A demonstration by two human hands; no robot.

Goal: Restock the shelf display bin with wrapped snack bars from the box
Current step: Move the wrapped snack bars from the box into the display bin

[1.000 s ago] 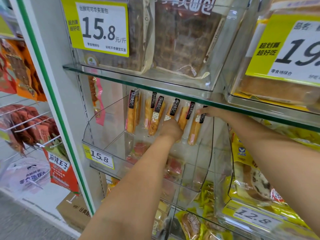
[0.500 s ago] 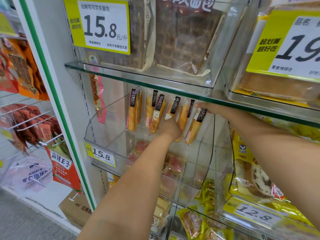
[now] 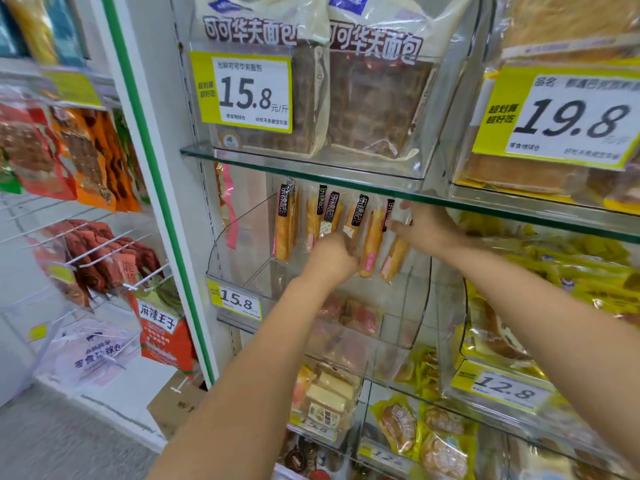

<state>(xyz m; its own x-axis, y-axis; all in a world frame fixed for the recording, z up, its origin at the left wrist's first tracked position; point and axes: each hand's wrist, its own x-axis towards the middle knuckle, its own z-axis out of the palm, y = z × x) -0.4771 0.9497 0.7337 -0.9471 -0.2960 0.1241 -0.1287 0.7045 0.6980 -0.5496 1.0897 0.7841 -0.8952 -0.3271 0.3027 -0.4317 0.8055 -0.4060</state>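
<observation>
Reaching under the glass shelf, both hands are inside the clear display bin, whose front edge carries a yellow 15.8 price tag at its left corner. A row of wrapped snack bars stands upright along the bin's back edge, black labels at the top, pink marks near the bottom. The bars toward the right edge lean to the right, while those at the left stand straighter.

The left hand sits at the lower ends of the middle bars, touching them. Only its back shows and the fingers are hidden behind it, so I cannot tell whether they grip anything.

The right hand is near the bin's right edge, just below the glass shelf. Its fingers and thumb pinch the upper part of the rightmost bar, though the hand is somewhat blurred.

More pink-wrapped items lie low in the bin, seen dimly through its wall. A cardboard box stands on the floor at the foot of the shelving, left of the arms. Cocoa waffle bread packs fill the bin on the glass shelf above, and yellow packets fill the neighbouring bin to the right.
</observation>
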